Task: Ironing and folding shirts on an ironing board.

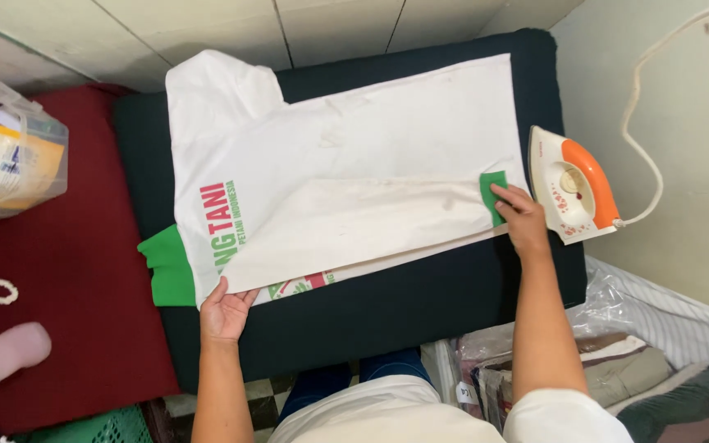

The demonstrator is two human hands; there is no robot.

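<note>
White shirt (pixel 346 156) with green trim lies flat across the dark pad (pixel 387 303), collar end toward your left, hem toward your right. One long sleeve (pixel 363 226) is folded over the body, running diagonally from the print area to the green cuff (pixel 492 190).

Your left hand (pixel 225 310) sits at the near edge of the shirt, by the green collar band (pixel 167 267). Fingers together, tips curled onto the fabric edge; can't tell if it's a real pinch or just pressing.

Your right hand (pixel 521 217) lies on the cuff end of the sleeve, fingers extended and slightly apart, flat on the cloth, not clamped on anything.

White-and-orange iron (pixel 572 187) rests on the pad's right end, just beside your right hand, not touching it. Its cord (pixel 642 107) runs up along the wall.

Red mat (pixel 75 271) lies left of the pad, a clear plastic box (pixel 10 156) at its far corner. Bagged folded clothes (pixel 617 369) sit near your right elbow.
</note>
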